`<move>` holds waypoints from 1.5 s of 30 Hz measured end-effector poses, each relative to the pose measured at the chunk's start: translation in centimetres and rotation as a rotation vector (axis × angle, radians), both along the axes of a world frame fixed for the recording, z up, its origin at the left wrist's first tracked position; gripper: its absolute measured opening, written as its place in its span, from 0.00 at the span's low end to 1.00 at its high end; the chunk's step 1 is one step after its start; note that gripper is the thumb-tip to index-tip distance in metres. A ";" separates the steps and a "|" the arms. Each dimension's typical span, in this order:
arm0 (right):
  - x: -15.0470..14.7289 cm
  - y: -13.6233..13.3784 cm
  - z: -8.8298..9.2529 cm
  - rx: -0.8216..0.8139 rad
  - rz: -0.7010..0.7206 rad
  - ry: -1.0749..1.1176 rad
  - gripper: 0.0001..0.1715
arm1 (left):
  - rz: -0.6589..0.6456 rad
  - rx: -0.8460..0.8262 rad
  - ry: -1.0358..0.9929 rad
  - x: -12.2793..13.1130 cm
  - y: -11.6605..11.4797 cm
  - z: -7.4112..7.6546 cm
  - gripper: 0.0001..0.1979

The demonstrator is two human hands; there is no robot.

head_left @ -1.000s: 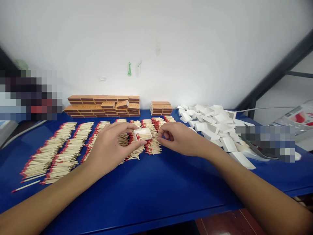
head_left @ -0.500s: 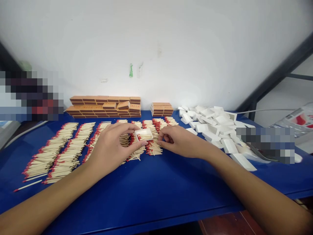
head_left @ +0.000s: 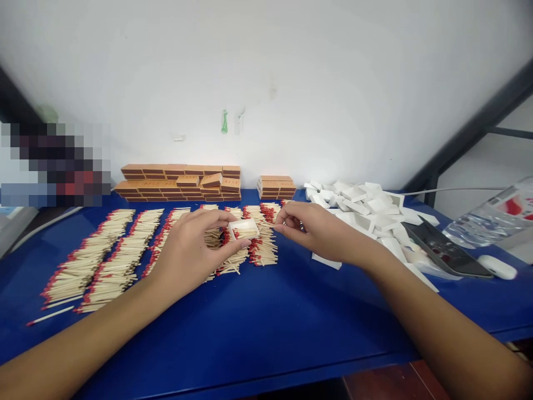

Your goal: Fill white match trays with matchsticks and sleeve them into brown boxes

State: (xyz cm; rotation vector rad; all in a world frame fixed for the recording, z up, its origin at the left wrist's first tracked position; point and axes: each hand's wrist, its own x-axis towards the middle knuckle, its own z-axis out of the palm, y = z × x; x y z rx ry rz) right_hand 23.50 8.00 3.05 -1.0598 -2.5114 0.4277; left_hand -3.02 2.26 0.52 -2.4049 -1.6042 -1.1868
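My left hand (head_left: 195, 241) grips a small white matchbox tray (head_left: 245, 224) between thumb and fingers. A few red-tipped matches lie inside the tray, which is tilted towards me. To its right, my right hand (head_left: 310, 228) is closed, thumb against the curled fingers, at the edge of the match rows; whatever it may pinch is too small to make out. Loose red-headed matches (head_left: 263, 253) lie below and behind both hands. Further rows of matches (head_left: 110, 278) run across the left of the blue table (head_left: 258, 333).
Orange matchboxes (head_left: 158, 189) are stacked along the wall, with a smaller stack (head_left: 276, 187) beside them. White trays (head_left: 353, 205) are heaped on the right. Near them lie a black phone (head_left: 447, 247), a white earbud case (head_left: 497, 267) and a plastic bottle (head_left: 478, 222).
My right hand has shifted slightly right and away from me, still closed. A white tray now shows below its wrist. My left hand holds the tray almost in the same place.
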 end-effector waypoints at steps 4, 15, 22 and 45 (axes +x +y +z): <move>-0.6 -0.4 0.1 0.048 0.001 0.089 0.09 | -0.020 -0.016 0.000 0.0 0.0 -0.1 0.18; -1.7 -1.4 -0.5 0.145 0.068 0.254 0.07 | -0.093 -0.011 -0.076 0.5 -0.6 0.2 0.19; -0.9 -0.2 -0.7 0.157 -0.024 0.066 0.05 | 0.024 -0.071 -0.205 0.3 -0.2 0.5 0.18; -1.0 0.5 -1.7 0.007 0.062 -0.074 0.05 | -0.013 -0.045 -0.143 0.2 -0.1 0.3 0.19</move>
